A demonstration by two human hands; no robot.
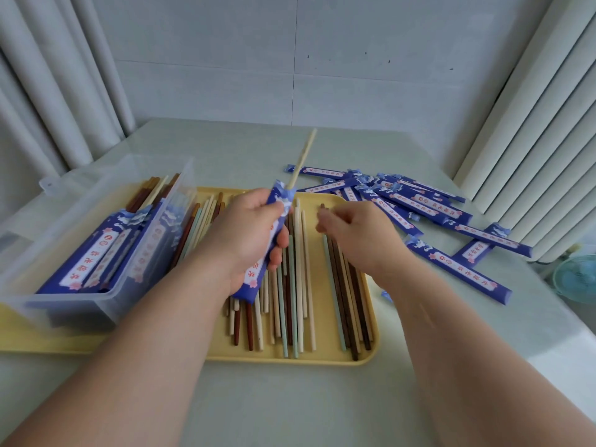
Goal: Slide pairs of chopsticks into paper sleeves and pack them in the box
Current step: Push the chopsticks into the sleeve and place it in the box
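Your left hand grips a sleeve mouth-up at centre frame, cream chopstick poking out | right hand over the tray of loose chopsticks, likely fetching its mate; grip unclear | box sits left.

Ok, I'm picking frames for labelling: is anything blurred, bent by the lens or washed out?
Head view: the right hand is smeared by motion, its outline soft; the left hand and the blue sleeve it grips are sharper. Head view: the wide lens leans the curtains inward and stretches the clear box at the edge. Head view: soft, even light, no harsh glare.
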